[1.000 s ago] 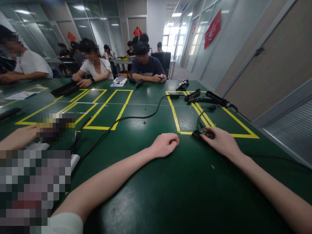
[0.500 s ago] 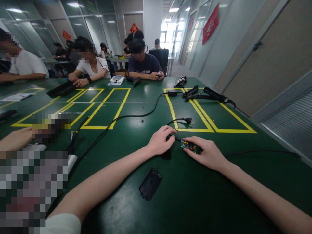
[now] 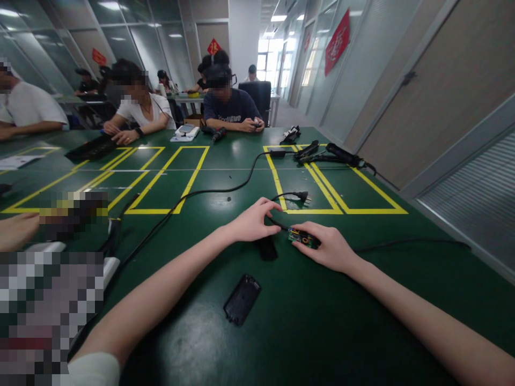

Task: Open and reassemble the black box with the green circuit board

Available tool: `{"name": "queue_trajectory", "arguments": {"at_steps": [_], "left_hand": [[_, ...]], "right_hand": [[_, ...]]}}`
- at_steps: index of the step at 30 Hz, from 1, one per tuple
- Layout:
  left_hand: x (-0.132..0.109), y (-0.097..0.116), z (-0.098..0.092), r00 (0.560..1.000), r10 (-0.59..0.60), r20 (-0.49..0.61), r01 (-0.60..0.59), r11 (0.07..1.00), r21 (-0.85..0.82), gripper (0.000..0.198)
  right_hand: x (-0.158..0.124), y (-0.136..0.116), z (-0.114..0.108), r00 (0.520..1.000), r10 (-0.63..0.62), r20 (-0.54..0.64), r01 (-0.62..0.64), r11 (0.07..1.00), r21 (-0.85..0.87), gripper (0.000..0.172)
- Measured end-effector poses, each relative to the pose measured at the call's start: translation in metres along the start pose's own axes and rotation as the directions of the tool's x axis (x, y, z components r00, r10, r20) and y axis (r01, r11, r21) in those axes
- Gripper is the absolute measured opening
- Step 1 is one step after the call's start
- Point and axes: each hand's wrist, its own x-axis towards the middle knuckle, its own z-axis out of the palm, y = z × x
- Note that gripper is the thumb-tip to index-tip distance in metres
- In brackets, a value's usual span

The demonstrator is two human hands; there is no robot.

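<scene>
My right hand (image 3: 330,245) grips a small circuit board (image 3: 301,237) by its sides, with coloured components facing up. A black cable (image 3: 279,222) leaves the board's left end and passes between the fingers of my left hand (image 3: 257,220). Thumb and fingers of that hand are parted, and I see nothing pinched in them. Just below it lies a dark plastic piece (image 3: 267,249), partly covered by the hand. Closer to me a black plastic casing half (image 3: 242,300) rests on the green table (image 3: 322,332). Beyond my hands is a black power plug (image 3: 302,197) on its cord.
A long black cord (image 3: 217,191) crosses the table to a small black box (image 3: 277,154). Black tools or holders (image 3: 341,154) lie at the far right. A drill (image 3: 217,134) sits before a co-worker (image 3: 233,104). Another person's forearm (image 3: 18,230) reaches in at left.
My left thumb and fingers have spread apart and drawn slightly back from the cable, exposing more of the dark piece beneath. The right hand keeps its hold on the board. The whole view shifted slightly.
</scene>
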Motion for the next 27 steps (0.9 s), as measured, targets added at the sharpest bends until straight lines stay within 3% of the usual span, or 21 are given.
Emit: {"name": "queue_trajectory", "arguments": {"at_steps": [3, 6, 9, 16, 20, 23, 27], "left_hand": [[-0.002, 0.014, -0.031, 0.962, -0.084, 0.260, 0.046, 0.988, 0.148, 0.051], [-0.009, 0.030, -0.047, 0.871, -0.210, 0.445, 0.039, 0.931, 0.363, 0.049], [-0.016, 0.045, -0.046, 0.830, -0.331, 0.450, 0.067, 0.858, 0.509, 0.049], [-0.028, 0.071, -0.042, 0.820, -0.447, 0.358, 0.133, 0.757, 0.640, 0.044], [-0.034, 0.076, -0.035, 0.744, -0.500, 0.443, 0.086, 0.730, 0.678, 0.045], [-0.034, 0.074, -0.024, 0.738, -0.520, 0.430, 0.089, 0.707, 0.701, 0.052], [-0.034, 0.075, -0.014, 0.771, -0.482, 0.416, 0.093, 0.732, 0.675, 0.061]], "right_hand": [[0.000, 0.000, 0.000, 1.000, -0.003, -0.018, 0.003, 1.000, 0.001, 0.025], [0.000, -0.001, 0.000, 0.999, -0.011, -0.039, 0.011, 1.000, -0.002, 0.026], [0.000, -0.003, 0.000, 0.998, -0.015, -0.055, 0.015, 1.000, 0.000, 0.029], [-0.001, -0.020, 0.007, 0.994, -0.093, -0.062, 0.097, 0.993, 0.064, 0.031], [-0.002, -0.026, 0.011, 0.988, -0.143, -0.051, 0.148, 0.985, 0.094, 0.031], [-0.003, -0.025, 0.011, 0.985, -0.166, -0.053, 0.171, 0.980, 0.101, 0.031], [-0.003, -0.025, 0.010, 0.986, -0.154, -0.065, 0.161, 0.981, 0.109, 0.032]]}}
